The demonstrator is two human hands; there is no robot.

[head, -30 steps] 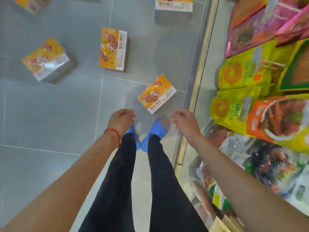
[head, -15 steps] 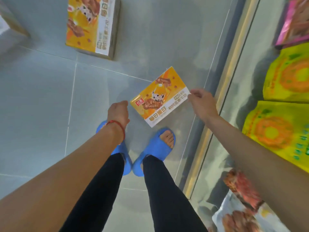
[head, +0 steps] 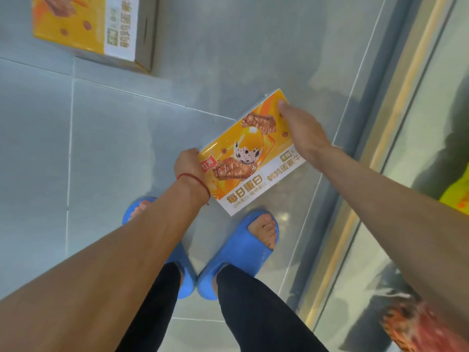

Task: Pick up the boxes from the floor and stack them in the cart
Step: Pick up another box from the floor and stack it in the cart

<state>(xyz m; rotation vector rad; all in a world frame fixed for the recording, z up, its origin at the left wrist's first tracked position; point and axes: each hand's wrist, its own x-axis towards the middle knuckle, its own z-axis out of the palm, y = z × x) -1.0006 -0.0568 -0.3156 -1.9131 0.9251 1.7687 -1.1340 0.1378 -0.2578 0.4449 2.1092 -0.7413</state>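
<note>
Boxes are the concern: one orange box (head: 250, 153) is clamped at opposite ends between the left hand (head: 187, 165) and right hand (head: 302, 128), fingers closed on it. Beyond the fingers, a second box (head: 94, 29) is left on the floor; no cart is seen.

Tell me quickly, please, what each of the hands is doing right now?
Left hand: closed on the near left corner of the box.
Right hand: closed on the far right end of the same box.
</note>
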